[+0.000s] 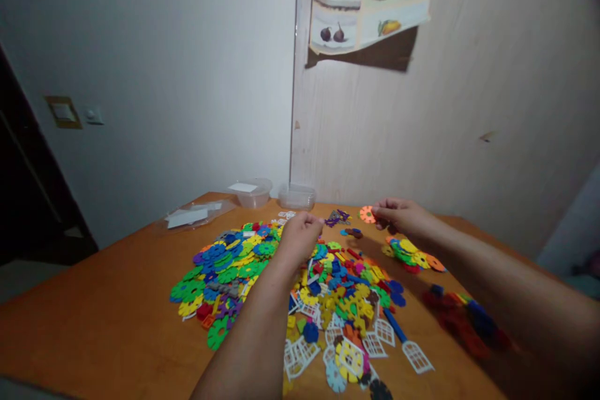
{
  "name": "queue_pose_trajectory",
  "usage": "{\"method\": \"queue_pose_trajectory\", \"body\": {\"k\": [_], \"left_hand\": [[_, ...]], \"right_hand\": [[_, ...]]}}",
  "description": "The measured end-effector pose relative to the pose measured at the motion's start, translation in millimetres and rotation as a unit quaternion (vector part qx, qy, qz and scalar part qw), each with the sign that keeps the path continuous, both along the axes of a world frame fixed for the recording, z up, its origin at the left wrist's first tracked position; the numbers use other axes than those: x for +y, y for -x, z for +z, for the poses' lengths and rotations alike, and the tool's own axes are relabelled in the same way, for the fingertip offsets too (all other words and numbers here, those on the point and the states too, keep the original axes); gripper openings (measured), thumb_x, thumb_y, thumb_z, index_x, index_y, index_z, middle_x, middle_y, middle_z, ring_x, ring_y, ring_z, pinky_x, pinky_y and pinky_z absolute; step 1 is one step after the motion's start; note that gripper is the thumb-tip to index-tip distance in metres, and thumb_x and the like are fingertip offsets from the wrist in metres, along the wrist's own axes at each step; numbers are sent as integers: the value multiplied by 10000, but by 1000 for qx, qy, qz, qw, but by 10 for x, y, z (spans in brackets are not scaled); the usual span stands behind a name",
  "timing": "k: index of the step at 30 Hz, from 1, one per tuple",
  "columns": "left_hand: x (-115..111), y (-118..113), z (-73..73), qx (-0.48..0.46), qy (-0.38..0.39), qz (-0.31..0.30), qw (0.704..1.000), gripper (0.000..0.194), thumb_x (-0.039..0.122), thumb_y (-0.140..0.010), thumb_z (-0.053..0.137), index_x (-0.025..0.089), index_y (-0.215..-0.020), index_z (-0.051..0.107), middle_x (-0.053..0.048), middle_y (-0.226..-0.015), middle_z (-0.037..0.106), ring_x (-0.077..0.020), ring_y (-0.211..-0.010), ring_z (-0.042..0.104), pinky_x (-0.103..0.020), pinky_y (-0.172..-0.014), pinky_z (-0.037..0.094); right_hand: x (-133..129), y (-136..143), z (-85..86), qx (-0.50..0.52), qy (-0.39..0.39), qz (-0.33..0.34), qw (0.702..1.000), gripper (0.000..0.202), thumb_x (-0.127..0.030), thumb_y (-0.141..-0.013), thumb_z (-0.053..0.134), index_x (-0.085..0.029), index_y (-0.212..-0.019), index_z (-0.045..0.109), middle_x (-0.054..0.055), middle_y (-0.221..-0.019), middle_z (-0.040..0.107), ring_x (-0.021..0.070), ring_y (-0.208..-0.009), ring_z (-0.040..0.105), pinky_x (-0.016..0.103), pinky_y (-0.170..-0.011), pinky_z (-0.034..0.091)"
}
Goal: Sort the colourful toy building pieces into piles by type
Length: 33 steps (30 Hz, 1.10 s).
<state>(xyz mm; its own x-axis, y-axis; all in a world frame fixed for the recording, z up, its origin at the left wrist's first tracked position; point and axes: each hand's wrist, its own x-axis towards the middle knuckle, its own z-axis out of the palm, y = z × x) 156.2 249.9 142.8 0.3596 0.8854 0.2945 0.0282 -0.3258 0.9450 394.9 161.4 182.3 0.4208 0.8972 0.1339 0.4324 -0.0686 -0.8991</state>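
Observation:
My right hand (pixel 392 215) pinches an orange notched disc (pixel 367 214) above the back right of the table. Closed fingers on my left hand (pixel 302 232) hover over the back of a large mixed pile (pixel 239 256); whatever they may hold is too small to make out. The pile has green, yellow and blue discs, bricks and white window-shaped pieces (pixel 417 356). Below my right forearm lies a smaller stack of yellow, green and orange discs (pixel 411 255). Small purple pieces (pixel 338 219) and a few brown and blue discs (pixel 352 233) lie between my hands.
Two clear plastic containers (pixel 255 195) (pixel 297 197) stand by the wall at the table's back edge. A clear bag with white paper (pixel 192 216) lies at the back left. Red and blue bricks (pixel 473 319) sit under my right forearm. Fruit pictures (pixel 370 3) hang on the wall.

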Motion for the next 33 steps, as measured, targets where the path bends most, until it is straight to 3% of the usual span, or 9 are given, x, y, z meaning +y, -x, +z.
{"method": "queue_pose_trajectory", "body": {"k": [3,6,12,18,22,26,30,33], "left_hand": [[19,45,41,-24,-20,33,999,214,368,-812,639,173,-726,652,-20,-665,659,-148,-604,569,-244,-577,392],[35,95,76,-54,-17,66,996,250,404,-800,644,176,-700,645,-20,-649,658,-150,-583,557,-248,-567,384],[132,177,107,-147,18,133,980,232,396,-774,653,167,-741,638,-21,-691,670,-129,-578,547,-239,-576,411],[239,291,154,-267,91,207,937,240,367,-728,677,159,-831,617,-22,-754,676,-94,-553,534,-203,-527,392],[269,362,187,-330,135,231,905,210,304,-724,661,165,-865,590,-9,-778,672,-78,-533,538,-176,-482,367],[291,401,200,-367,172,250,880,170,249,-753,639,165,-891,587,3,-787,658,-67,-523,547,-160,-456,356],[320,429,189,-380,190,258,868,145,230,-775,621,164,-899,590,0,-792,661,-68,-515,549,-161,-441,359],[338,442,170,-382,192,256,867,141,231,-770,628,162,-888,593,-4,-797,662,-69,-519,548,-162,-436,354]], "right_hand": [[-194,-452,-10,-52,49,-78,994,244,-403,-768,713,-180,-762,614,44,-694,681,106,-565,542,202,-467,343],[-375,-745,-160,-73,99,-123,985,181,-321,-773,675,-177,-687,607,39,-675,668,97,-544,509,205,-456,313],[-496,-1020,-512,-85,140,-188,968,200,-231,-744,621,-191,-557,565,13,-496,549,113,-463,456,233,-447,309],[-424,-1154,-564,-135,127,-236,954,187,-200,-770,590,-187,-584,591,30,-521,550,144,-508,482,257,-487,334],[-230,-898,-537,-168,88,-178,966,143,-237,-802,584,-189,-672,619,18,-599,578,143,-568,490,247,-521,355],[71,-339,-548,-187,68,-55,978,131,-280,-783,613,-193,-686,622,-11,-609,584,136,-605,518,223,-543,375],[362,242,-579,-209,97,52,972,155,-312,-784,640,-193,-686,626,-32,-563,577,120,-546,502,220,-520,349],[531,556,-586,-239,129,84,959,194,-347,-765,697,-197,-657,639,-14,-573,601,126,-542,515,235,-534,341]]}}
